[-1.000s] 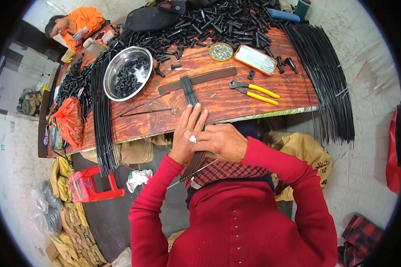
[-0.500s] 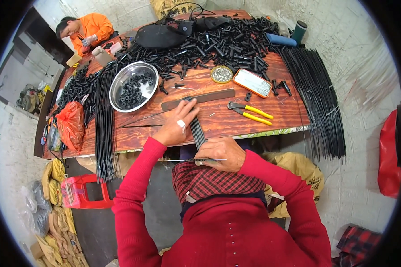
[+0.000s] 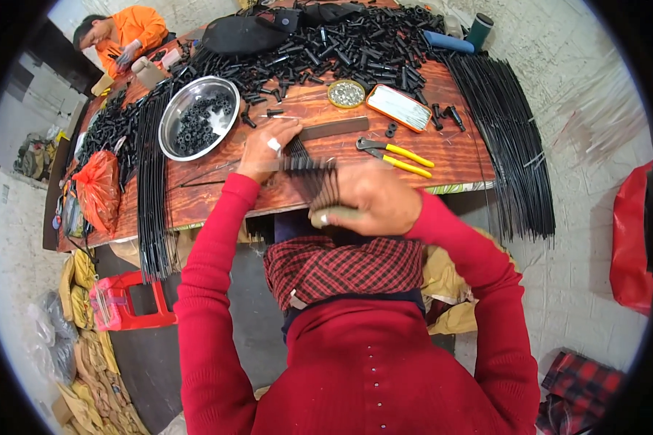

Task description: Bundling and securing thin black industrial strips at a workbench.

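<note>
My left hand [image 3: 267, 148], with a white patch on it, is closed around the far end of a small bundle of thin black rods [image 3: 308, 170], beside a flat dark bar [image 3: 334, 128] on the table. Smeared by motion, my right hand [image 3: 376, 197] is curled at the bundle's near end, its thumb carrying a pale covering. The rods fan out between both hands, over the table's front edge. A blurred dark streak crosses them; what it is I cannot make out.
Yellow-handled pincers [image 3: 395, 156], a tray of thin pale pins [image 3: 399, 107] and a steel bowl of black rings [image 3: 199, 119] surround the work. Black fittings [image 3: 326, 54] pile up behind. Long rods [image 3: 497, 138] overhang the right edge. A person in orange [image 3: 134, 36] works far left.
My right hand has risen from my lap toward the table, bringing the near end of the rods up. My left hand has turned and shifted slightly away. The whole view has shifted a little.
</note>
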A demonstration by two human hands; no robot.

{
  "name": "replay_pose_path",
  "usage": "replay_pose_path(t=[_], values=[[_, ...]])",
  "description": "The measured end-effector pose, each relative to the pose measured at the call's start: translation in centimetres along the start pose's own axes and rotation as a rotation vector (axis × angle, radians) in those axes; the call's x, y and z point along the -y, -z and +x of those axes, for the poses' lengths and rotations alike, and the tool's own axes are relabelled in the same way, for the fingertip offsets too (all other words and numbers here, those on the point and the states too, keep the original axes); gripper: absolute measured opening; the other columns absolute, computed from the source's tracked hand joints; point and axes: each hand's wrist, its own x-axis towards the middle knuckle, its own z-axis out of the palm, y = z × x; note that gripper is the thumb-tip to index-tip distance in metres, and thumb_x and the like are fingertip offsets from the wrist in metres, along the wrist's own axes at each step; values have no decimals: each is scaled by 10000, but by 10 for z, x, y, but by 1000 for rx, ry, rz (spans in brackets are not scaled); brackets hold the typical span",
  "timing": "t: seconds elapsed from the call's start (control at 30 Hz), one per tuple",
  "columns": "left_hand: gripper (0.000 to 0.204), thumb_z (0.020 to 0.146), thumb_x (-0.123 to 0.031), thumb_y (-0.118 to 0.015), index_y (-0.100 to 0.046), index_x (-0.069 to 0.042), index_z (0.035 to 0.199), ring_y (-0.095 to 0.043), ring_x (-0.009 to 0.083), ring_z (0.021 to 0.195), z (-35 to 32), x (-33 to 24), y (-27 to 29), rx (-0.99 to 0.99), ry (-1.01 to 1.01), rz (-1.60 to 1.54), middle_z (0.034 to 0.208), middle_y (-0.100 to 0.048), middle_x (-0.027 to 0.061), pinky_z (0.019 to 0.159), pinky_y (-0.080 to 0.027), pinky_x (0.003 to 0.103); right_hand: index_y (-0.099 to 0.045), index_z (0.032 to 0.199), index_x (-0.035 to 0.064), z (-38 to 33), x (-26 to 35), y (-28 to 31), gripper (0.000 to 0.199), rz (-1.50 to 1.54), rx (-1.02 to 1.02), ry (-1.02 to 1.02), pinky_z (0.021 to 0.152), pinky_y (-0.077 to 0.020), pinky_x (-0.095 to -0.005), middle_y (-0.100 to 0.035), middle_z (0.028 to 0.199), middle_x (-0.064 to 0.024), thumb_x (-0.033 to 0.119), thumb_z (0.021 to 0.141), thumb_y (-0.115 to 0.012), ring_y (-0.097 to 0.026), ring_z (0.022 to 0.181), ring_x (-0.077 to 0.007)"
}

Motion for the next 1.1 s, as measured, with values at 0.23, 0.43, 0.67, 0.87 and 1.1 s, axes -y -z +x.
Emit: replay_pose_path(t=[0.23,0.43,0.67,0.87,1.1], values=[[374,723,-16,-641,-682,-135,1075,-679,362,813,-9,-54,24,103,167,2,919,-714,128,683,-538,461,-698,975,-12,4,40,100,242,378,-242,-27,705,-554,-299,-692,845,-47,226,929,-688,-661,756,-147],[227,827,76,-603,-710,-24,1001,-650,251,660,-34,-183,28,496,353,-793,761,-708,96,629,-519,357,-727,933,-6,4,31,123,316,200,-334,-146,560,-457,-237,-689,786,-51,305,926,-672,-572,623,-80],[261,972,20,-563,-609,35,1229,-638,129,1028,-86,-228,-14,708,750,-1664,1083,-714,63,899,-532,309,-674,848,8,12,-9,81,364,161,-164,-561,470,-417,-246,-603,694,-13,364,906,-724,-517,540,-72],[377,952,77,-529,-546,50,1327,-623,170,1142,-76,-204,-19,1000,575,-1566,1256,-658,119,1009,-488,316,-652,840,19,10,-20,71,352,251,-233,-573,466,-438,-237,-585,668,-18,355,897,-737,-520,520,-72],[340,866,116,-594,-645,41,1193,-639,133,1032,-68,-190,-17,1035,659,-1554,1139,-701,74,923,-514,275,-655,845,13,11,-35,73,327,299,-202,-610,441,-449,-243,-573,650,-12,326,914,-718,-525,506,-78]])
